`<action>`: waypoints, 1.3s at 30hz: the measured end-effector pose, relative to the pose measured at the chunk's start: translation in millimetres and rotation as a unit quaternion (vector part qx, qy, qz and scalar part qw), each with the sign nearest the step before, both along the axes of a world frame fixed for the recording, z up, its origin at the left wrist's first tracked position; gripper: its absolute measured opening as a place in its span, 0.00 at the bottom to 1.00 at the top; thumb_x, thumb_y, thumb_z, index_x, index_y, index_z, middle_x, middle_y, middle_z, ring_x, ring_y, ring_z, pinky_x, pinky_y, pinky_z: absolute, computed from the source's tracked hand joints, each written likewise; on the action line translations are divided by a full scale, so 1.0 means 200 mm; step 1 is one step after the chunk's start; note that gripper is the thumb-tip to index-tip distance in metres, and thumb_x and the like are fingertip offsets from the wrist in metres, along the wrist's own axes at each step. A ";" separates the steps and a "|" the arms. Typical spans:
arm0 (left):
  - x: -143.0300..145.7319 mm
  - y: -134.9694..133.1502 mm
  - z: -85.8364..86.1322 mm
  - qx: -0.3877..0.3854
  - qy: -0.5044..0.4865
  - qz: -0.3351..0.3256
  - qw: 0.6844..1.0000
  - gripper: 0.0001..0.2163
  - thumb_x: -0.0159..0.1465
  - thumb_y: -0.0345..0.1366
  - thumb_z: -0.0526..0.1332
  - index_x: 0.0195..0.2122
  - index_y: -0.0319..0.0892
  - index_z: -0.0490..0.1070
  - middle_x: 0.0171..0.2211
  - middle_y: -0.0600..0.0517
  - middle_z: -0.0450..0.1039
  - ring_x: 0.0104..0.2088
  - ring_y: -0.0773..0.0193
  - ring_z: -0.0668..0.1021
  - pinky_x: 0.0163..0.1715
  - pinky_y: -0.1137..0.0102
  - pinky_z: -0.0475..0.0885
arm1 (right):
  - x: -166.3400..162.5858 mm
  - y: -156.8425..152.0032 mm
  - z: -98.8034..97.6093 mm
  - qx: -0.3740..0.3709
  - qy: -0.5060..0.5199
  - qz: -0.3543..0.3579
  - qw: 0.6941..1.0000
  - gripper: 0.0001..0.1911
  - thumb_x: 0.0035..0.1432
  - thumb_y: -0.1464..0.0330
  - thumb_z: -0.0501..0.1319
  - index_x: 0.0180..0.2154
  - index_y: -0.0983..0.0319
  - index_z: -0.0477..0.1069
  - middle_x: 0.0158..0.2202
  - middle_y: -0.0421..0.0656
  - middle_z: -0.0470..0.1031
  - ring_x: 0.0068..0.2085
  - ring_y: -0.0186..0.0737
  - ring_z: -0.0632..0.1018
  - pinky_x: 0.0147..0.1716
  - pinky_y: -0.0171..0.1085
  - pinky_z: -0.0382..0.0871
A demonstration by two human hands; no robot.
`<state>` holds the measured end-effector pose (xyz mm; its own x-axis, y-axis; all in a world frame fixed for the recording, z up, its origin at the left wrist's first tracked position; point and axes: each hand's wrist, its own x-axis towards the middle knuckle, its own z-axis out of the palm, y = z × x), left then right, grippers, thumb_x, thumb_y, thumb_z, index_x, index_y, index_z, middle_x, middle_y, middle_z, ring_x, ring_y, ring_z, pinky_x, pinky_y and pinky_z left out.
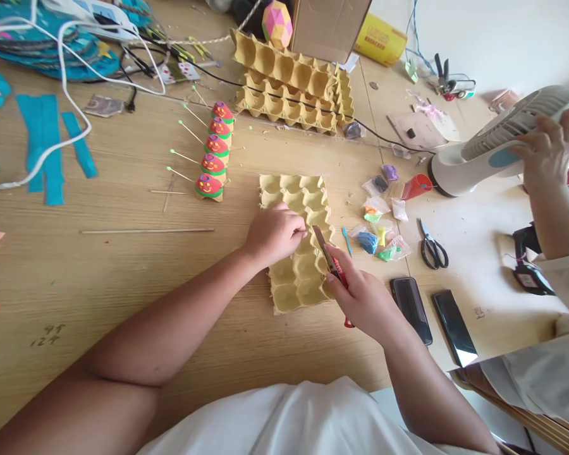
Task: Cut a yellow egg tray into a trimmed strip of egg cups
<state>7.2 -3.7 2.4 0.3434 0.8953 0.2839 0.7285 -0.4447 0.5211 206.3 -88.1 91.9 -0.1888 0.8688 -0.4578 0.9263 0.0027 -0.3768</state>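
A yellow egg tray [294, 189] lies flat on the wooden table in front of me. My left hand [272, 232] rests on its left side with the fingers curled down onto the cups, pressing it in place. My right hand [360, 297] is closed round a red utility knife [330, 260]. The knife's blade touches the tray's right edge.
Several painted egg-cup figures [214, 151] with sticks stand left of the tray. More egg trays [289, 82] are stacked behind. Small bags of clay [379, 234], scissors [432, 249] and two phones [410, 308] lie to the right. Another person's hand [547, 148] holds a white fan [497, 142].
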 end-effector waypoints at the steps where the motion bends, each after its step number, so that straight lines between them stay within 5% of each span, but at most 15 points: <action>1: 0.00 0.00 0.00 0.002 -0.001 -0.001 1.000 0.09 0.63 0.34 0.63 0.25 0.45 0.75 0.26 0.51 0.77 0.37 0.55 0.74 0.29 0.64 0.61 | -0.01 0.00 0.01 0.002 -0.012 0.004 1.000 0.30 0.70 0.62 0.49 0.71 0.54 0.53 0.25 0.36 0.75 0.24 0.39 0.76 0.27 0.32 0.59; 11: 0.00 0.00 -0.01 0.010 -0.004 0.002 1.000 0.10 0.64 0.34 0.62 0.25 0.44 0.76 0.26 0.51 0.77 0.37 0.55 0.74 0.29 0.63 0.61 | -0.02 -0.03 -0.01 0.019 -0.049 0.030 0.998 0.30 0.71 0.64 0.49 0.71 0.57 0.53 0.29 0.39 0.79 0.22 0.38 0.75 0.26 0.33 0.56; 24: 0.01 0.00 0.00 0.007 0.001 0.004 1.000 0.10 0.63 0.34 0.62 0.23 0.45 0.74 0.24 0.51 0.76 0.37 0.55 0.74 0.29 0.63 0.61 | -0.14 0.03 -0.02 0.025 -0.196 0.114 0.974 0.30 0.72 0.65 0.44 0.72 0.66 0.48 0.33 0.47 0.83 0.33 0.46 0.82 0.27 0.37 0.61; 39: 0.00 0.01 -0.01 0.016 0.004 -0.014 1.000 0.09 0.64 0.34 0.62 0.26 0.44 0.76 0.28 0.50 0.78 0.38 0.55 0.74 0.32 0.63 0.64 | -0.16 0.08 -0.03 0.032 -0.202 0.124 0.971 0.31 0.72 0.66 0.44 0.72 0.67 0.46 0.38 0.50 0.83 0.37 0.49 0.84 0.29 0.38 0.65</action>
